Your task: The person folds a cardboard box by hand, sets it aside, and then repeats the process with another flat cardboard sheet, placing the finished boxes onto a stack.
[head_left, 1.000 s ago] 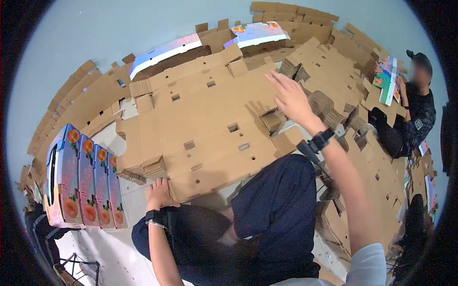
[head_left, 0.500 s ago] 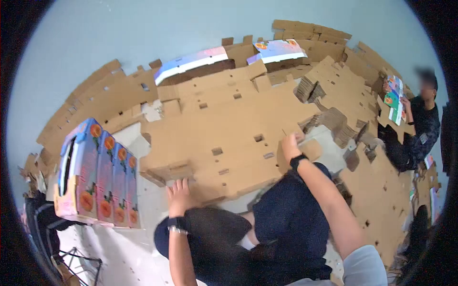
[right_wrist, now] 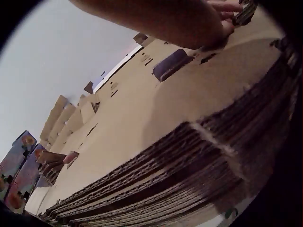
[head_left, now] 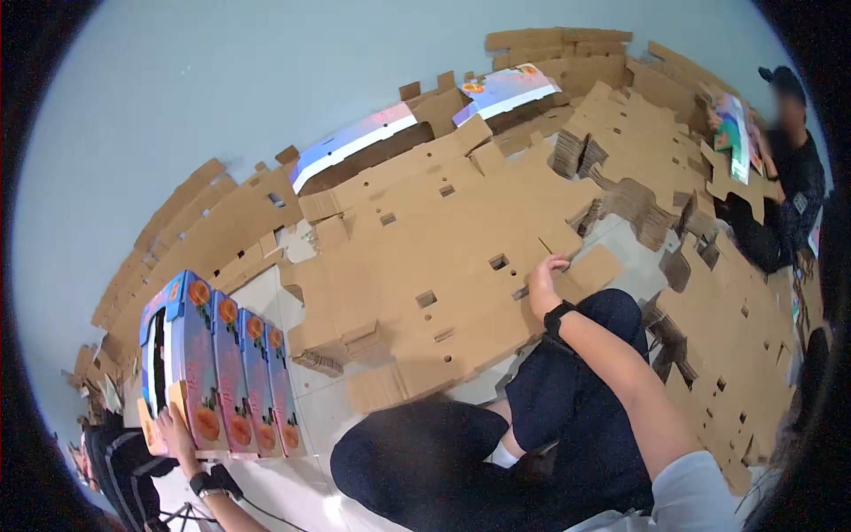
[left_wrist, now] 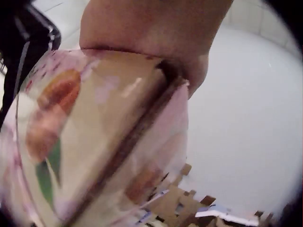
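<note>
My left hand grips the near end of the outermost peach-printed carton, at the lower brown edge of its opening. In the left wrist view the carton fills the space below the hand, and it hides the fingers. In front of my knees lies a wide stack of flat, slotted brown cardboard sheets. My right hand rests on this stack near its right end, fingers loosely bent and nothing held. The right wrist view shows the layered edges of the cardboard stack close up.
More printed cartons stand upright in a row beside the gripped one. Other cardboard stacks lie at the right, and sheets lean along the wall. Another person sits at the far right holding a printed sheet.
My left hand has moved left from the stack's near corner to the outermost carton. My right hand came down from above the stack onto its right end and has stayed there since.
</note>
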Tool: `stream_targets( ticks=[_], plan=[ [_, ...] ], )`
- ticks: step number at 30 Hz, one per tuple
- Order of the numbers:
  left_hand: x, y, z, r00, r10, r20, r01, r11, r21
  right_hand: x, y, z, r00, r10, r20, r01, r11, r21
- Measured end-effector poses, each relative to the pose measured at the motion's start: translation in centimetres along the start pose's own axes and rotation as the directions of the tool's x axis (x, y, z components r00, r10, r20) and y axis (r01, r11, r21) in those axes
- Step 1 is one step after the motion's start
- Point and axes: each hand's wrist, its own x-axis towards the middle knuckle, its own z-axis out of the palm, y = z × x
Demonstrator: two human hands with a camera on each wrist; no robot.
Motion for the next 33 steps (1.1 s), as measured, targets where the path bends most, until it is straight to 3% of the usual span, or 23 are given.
stream_targets(
  ticks=[3, 5, 6, 8, 9, 10, 12, 13, 16, 19, 21, 22, 23, 24, 25, 26, 27, 28, 29, 30, 31, 32, 33],
  plan=[
    [-1.5, 3.0, -2.8, 0.993, 0.111, 0.046, -0.116, 0.985, 0.131, -1.1, 0.0, 0.3, 0.986, 0.128, -0.105, -0.136, 0.988, -0.075],
    [-0.6, 2.5, -2.3, 0.998, 0.055, -0.033, -0.052, 0.996, 0.074, -1.9, 2.1, -0.8, 0.995, 0.041, -0.088, -0.043, 0.999, -0.025],
    [-1.0, 4.1, -3.6, 0.989, -0.122, -0.080, 0.116, 0.990, -0.080, -2.6, 2.9, -1.0, 0.996, -0.052, -0.067, 0.053, 0.998, 0.019],
    [-0.5, 3.6, -3.8, 0.985, -0.166, -0.039, 0.152, 0.959, -0.240, -3.5, 4.1, -1.0, 0.993, -0.069, -0.101, 0.080, 0.990, 0.114],
    [-0.8, 4.3, -5.1, 0.979, -0.206, 0.014, 0.200, 0.929, -0.312, -3.7, 4.4, -0.7, 0.987, -0.082, -0.141, 0.109, 0.976, 0.189],
    [-1.8, 7.8, -9.8, 0.888, -0.314, 0.335, 0.425, 0.838, -0.342, -3.7, 4.1, -0.3, 0.988, -0.081, -0.134, 0.107, 0.974, 0.200],
    [-4.2, 12.5, -12.5, 0.959, -0.245, 0.142, 0.281, 0.893, -0.352, -3.1, 3.1, 0.0, 0.981, 0.029, -0.190, 0.024, 0.962, 0.273],
    [-3.1, 13.1, -11.9, 0.949, -0.193, 0.249, 0.254, 0.938, -0.238, -2.9, 3.0, 0.0, 0.981, 0.031, -0.193, 0.025, 0.960, 0.280],
    [-2.9, 14.0, -9.6, 0.970, -0.195, 0.149, 0.237, 0.901, -0.364, -3.1, 3.5, 0.6, 0.976, -0.041, -0.213, 0.121, 0.918, 0.377],
    [-4.1, 18.1, -12.8, 0.979, -0.194, 0.062, 0.196, 0.818, -0.540, -3.9, 4.3, 1.4, 0.942, 0.100, -0.319, 0.113, 0.804, 0.584],
    [-5.1, 22.0, -15.2, 0.983, -0.185, -0.018, 0.110, 0.656, -0.747, -3.5, 3.6, 1.8, 0.907, 0.101, -0.409, 0.290, 0.556, 0.779],
    [-5.3, 24.0, -16.1, 0.982, -0.170, -0.086, 0.019, 0.538, -0.842, -4.0, 4.2, 1.9, 0.906, 0.099, -0.412, 0.292, 0.560, 0.775],
    [-5.9, 26.6, -17.8, 0.972, -0.200, -0.124, 0.028, 0.621, -0.783, -5.0, 5.3, 1.8, 0.907, 0.112, -0.406, 0.303, 0.496, 0.814],
    [-6.1, 28.9, -18.4, 0.978, -0.182, -0.101, 0.018, 0.559, -0.829, -5.6, 6.0, 1.9, 0.909, 0.125, -0.398, 0.312, 0.429, 0.847],
    [-6.9, 31.9, -19.5, 0.976, -0.176, -0.131, 0.017, 0.656, -0.754, -5.4, 5.2, 2.2, 0.907, 0.127, -0.401, 0.312, 0.437, 0.844],
    [-9.4, 36.1, -22.3, 0.967, -0.131, -0.218, -0.049, 0.744, -0.666, -5.1, 3.5, 2.6, 0.852, 0.309, -0.422, 0.295, 0.383, 0.876],
    [-9.0, 38.1, -20.0, 0.980, -0.078, -0.185, -0.106, 0.582, -0.807, -4.8, 2.7, 3.0, 0.770, 0.483, -0.416, 0.285, 0.322, 0.903],
    [-10.3, 41.1, -18.8, 0.944, -0.038, -0.327, -0.246, 0.579, -0.777, -5.1, 3.4, 3.4, 0.771, 0.484, -0.413, 0.279, 0.327, 0.903],
    [-12.5, 44.1, -19.6, 0.984, -0.009, -0.179, -0.136, 0.613, -0.778, -5.9, 4.9, 3.6, 0.832, 0.416, -0.367, 0.322, 0.175, 0.930],
    [-14.6, 46.5, -19.8, 0.984, 0.146, -0.099, -0.170, 0.628, -0.760, -6.4, 6.2, 3.8, 0.884, 0.334, -0.328, 0.342, 0.016, 0.939],
    [-16.3, 48.6, -17.9, 0.969, 0.242, -0.054, -0.192, 0.594, -0.781, -6.3, 6.7, 4.1, 0.888, 0.330, -0.322, 0.333, 0.022, 0.943],
    [-17.9, 50.3, -14.9, 0.903, 0.423, -0.070, -0.323, 0.564, -0.760, -5.8, 7.2, 4.3, 0.887, 0.405, -0.222, 0.386, -0.385, 0.838],
    [-20.0, 51.7, -13.4, 0.849, 0.527, -0.021, -0.294, 0.438, -0.849, -5.3, 7.8, 4.3, 0.894, 0.437, -0.099, 0.411, -0.711, 0.571]
  ],
)
